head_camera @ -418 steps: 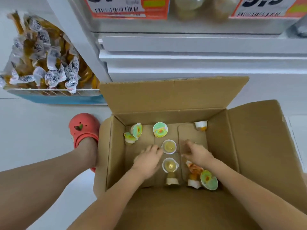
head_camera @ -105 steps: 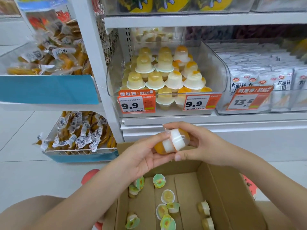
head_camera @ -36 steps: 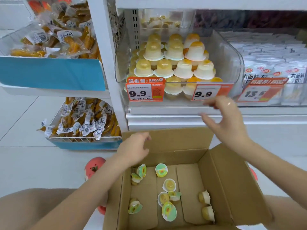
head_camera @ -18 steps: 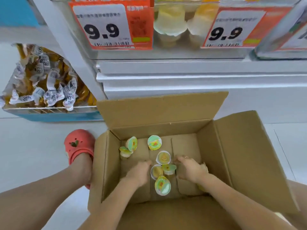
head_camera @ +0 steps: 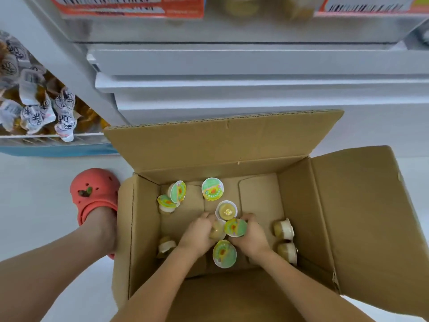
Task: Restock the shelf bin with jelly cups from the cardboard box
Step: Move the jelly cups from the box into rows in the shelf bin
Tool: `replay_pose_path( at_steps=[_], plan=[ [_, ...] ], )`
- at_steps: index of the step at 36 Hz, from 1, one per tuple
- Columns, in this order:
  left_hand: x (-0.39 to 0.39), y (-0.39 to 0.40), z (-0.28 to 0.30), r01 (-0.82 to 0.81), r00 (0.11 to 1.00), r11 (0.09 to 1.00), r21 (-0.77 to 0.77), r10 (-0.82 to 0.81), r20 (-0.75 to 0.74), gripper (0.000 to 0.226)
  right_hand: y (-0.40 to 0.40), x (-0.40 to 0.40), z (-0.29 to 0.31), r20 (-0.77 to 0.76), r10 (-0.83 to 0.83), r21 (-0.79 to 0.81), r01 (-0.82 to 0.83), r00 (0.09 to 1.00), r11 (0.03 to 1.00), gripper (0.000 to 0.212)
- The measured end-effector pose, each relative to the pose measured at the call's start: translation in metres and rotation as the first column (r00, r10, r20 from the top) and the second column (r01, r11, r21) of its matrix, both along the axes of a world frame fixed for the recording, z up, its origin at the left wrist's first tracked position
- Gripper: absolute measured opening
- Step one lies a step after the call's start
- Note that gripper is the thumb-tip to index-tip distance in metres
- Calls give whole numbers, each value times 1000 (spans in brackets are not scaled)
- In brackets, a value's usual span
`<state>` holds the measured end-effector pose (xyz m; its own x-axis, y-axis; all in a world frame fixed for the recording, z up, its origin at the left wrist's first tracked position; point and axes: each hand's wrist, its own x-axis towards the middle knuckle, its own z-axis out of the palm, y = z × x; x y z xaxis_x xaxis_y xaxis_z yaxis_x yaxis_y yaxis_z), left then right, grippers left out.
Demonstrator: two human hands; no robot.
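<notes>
- Left hand [head_camera: 197, 235] – down in the cardboard box [head_camera: 301, 205], fingers curled round a pale yellow jelly cup [head_camera: 217, 230] lying on its side, gripping it.
- Right hand [head_camera: 249, 235] – fingers curled round a green-lidded jelly cup [head_camera: 235, 227], lid tilted up toward the camera. The two held cups touch each other between the hands.
- Just past both sets of fingertips: an upturned cup [head_camera: 226, 210], its clear base facing up and the yellow jelly showing through; it sits touching or nearly touching the fingertips.
- Just behind the hands, between the wrists: a green-lid cup [head_camera: 224, 254] on the box floor.
- Farther beyond the fingers, toward the far box wall: one foil-lidded cup [head_camera: 212, 189] lid-up, and left of it a pair of cups [head_camera: 173, 197] leaning on each other in the far-left corner.
- Right of the right hand, near the box's right wall: two cups on their sides [head_camera: 285, 239], one behind the other.
- Left of the left wrist: one more toppled cup [head_camera: 166, 246].
- Box flaps are open; the far flap stands up against the white shelf base [head_camera: 232, 89].
- Shelf bin – only its bottom front edge with orange price tags [head_camera: 130, 6] shows at the top edge; contents blurred.
- Left of the box: a red clog [head_camera: 94, 191] on the person's foot, then a blue-fronted bin of wrapped snacks [head_camera: 34, 105].
</notes>
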<state>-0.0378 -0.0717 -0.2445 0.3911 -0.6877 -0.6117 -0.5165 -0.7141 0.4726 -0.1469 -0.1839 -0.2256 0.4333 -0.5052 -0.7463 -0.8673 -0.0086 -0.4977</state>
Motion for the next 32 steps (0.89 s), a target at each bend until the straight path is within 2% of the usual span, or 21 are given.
replay_pose_path(
  at_steps=[2,4,5,6,7,9,10,11,16,19,22,24,26,28,32],
  plan=[
    [7,2,13,-228,969,972,-52,221,-106,46,-5,-3,11,65,43,-21,-42,997,999,41],
    [16,3,30,-430,867,901,-59,395,-303,48,-13,-3,29,126,116,-36,-112,985,993,42],
    [20,3,42,-505,788,862,-36,443,-428,48,-19,-2,41,146,163,-49,-157,976,986,43],
    [25,2,55,-579,671,816,-3,474,-570,47,-24,0,54,167,213,-73,-204,963,976,44],
    [29,2,70,-649,517,760,45,483,-706,47,-29,2,70,194,255,-97,-240,947,966,45],
    [38,1,100,-729,218,670,138,419,-881,54,-37,6,103,242,331,-140,-305,912,942,47],
    [43,1,115,-741,148,656,143,367,-918,56,-40,8,121,267,372,-173,-336,889,926,49],
    [47,1,130,-741,117,660,127,313,-942,58,-42,10,139,295,412,-214,-361,862,908,49],
    [53,-1,210,-690,212,723,-18,178,-961,61,-48,9,231,420,527,-380,-385,739,841,46],
    [54,-4,260,-669,226,738,-85,93,-970,60,-50,3,275,479,526,-416,-345,703,841,48],
    [55,-5,303,-621,288,766,-166,26,-957,61,-49,-5,304,555,500,-439,-276,665,855,51],
    [56,-3,327,-572,359,789,-225,-5,-933,61,-49,-7,320,591,505,-443,-270,629,855,52],
    [57,2,345,-501,491,805,-317,-37,-871,58,-49,-5,334,616,526,-461,-274,586,844,51],
    [58,7,358,-491,584,773,-401,-49,-810,57,-49,0,348,651,525,-483,-234,548,844,50],
    [55,8,373,-541,640,671,-507,-62,-766,58,-48,11,365,693,529,-506,-191,489,841,52]
  ],
)
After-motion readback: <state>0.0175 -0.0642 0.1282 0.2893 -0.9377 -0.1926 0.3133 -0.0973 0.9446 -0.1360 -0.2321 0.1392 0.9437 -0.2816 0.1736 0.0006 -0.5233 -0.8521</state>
